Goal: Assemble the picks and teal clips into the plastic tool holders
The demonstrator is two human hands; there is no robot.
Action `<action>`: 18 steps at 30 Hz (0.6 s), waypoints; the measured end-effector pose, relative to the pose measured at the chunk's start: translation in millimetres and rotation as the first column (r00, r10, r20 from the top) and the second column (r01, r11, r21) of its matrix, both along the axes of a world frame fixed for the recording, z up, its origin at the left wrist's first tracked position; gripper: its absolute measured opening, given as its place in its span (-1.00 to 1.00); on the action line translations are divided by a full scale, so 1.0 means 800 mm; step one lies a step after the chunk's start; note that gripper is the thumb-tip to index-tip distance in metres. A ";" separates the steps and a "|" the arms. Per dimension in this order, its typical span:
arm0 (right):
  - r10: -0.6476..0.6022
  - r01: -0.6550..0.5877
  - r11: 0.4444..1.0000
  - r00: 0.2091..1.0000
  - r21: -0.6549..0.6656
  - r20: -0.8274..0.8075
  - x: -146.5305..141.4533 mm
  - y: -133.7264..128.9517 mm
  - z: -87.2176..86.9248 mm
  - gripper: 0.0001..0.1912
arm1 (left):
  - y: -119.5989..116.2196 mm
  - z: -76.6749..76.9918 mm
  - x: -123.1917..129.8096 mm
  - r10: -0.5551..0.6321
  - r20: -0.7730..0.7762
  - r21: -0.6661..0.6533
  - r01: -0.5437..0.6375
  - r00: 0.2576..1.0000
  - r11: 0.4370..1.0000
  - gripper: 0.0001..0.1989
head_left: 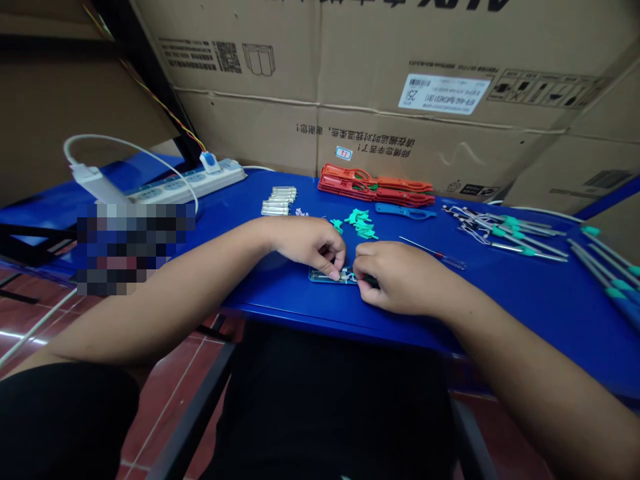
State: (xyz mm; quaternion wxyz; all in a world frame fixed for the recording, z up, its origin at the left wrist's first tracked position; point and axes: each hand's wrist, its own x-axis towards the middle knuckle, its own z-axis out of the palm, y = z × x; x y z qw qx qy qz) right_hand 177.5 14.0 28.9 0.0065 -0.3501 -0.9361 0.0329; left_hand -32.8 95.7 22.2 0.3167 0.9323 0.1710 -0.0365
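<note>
A slim blue plastic casing (320, 280) lies near the table's front edge, with a narrow metal part (326, 275) inside it. My left hand (313, 247) comes in from the left, fingers curled and thumb pressed on the metal part. Over the casing's right end, my right hand (395, 277) is closed with its fingertips pinched together. Some dark and white bits show between the two hands; the fingers cover most of them, and I cannot make out their kind. Small green plastic pieces (361, 223) lie loose just beyond my hands.
Stacked red and orange casings (375, 190) lie at the back, a blue casing (405, 212) before them. Silvery cylinders (277, 201) sit left of these. A thin screwdriver (440, 257) and several metal rods (530, 243) are rightward. A power strip (185, 183) stands left; cardboard (360, 127) walls the back.
</note>
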 end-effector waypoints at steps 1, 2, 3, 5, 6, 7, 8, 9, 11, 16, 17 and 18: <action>-0.005 0.005 1.000 1.000 -0.005 0.002 -0.001 0.000 0.000 -0.86 | 0.000 0.000 0.000 0.000 0.000 0.003 0.000 1.000 1.000 -0.77; -0.009 0.009 1.000 1.000 -0.012 0.001 -0.001 0.000 0.001 -0.86 | -0.001 0.001 0.000 0.003 -0.001 0.004 -0.003 1.000 1.000 -0.78; -0.012 0.012 1.000 1.000 -0.019 -0.003 -0.001 0.000 0.000 -0.87 | -0.001 0.001 0.000 0.005 -0.001 0.004 -0.005 1.000 1.000 -0.78; -0.013 0.012 0.999 1.000 -0.033 -0.014 0.000 0.001 -0.001 -0.87 | -0.001 0.001 0.000 0.007 0.000 0.004 -0.007 1.000 1.000 -0.78; -0.012 0.011 0.999 1.000 -0.038 -0.022 0.001 0.002 -0.001 -0.87 | -0.001 0.001 0.000 0.006 0.001 0.005 -0.006 1.000 1.000 -0.77; -0.011 0.010 0.999 0.999 -0.043 -0.032 0.002 0.002 -0.002 -0.88 | -0.001 0.001 0.000 0.006 0.002 0.008 -0.006 1.000 1.000 -0.77; -0.011 0.009 0.999 0.999 -0.049 -0.042 0.003 0.002 -0.003 -0.88 | -0.001 0.001 0.000 0.007 0.001 0.009 -0.007 1.000 1.000 -0.77; -0.012 0.009 0.999 0.999 -0.054 -0.052 0.004 0.002 -0.003 -0.88 | -0.001 0.001 0.000 0.009 -0.001 0.011 -0.009 1.000 1.000 -0.78; -0.019 0.015 0.998 0.997 -0.055 -0.071 0.006 0.002 -0.004 -0.89 | -0.001 0.001 0.000 0.015 -0.003 0.015 -0.015 1.000 1.000 -0.80; -0.021 0.017 0.998 0.997 -0.053 -0.071 0.006 0.002 -0.005 -0.89 | 0.001 -0.001 0.000 0.015 -0.006 0.019 -0.015 1.000 1.000 -0.79; -0.019 0.015 0.998 0.997 -0.057 -0.069 0.005 0.002 -0.005 -0.88 | 0.001 -0.001 0.000 0.015 -0.006 0.019 -0.015 1.000 1.000 -0.79; -0.019 0.015 0.998 0.997 -0.057 -0.070 0.005 0.003 -0.005 -0.88 | 0.001 -0.001 0.000 0.017 -0.007 0.019 -0.017 1.000 1.000 -0.79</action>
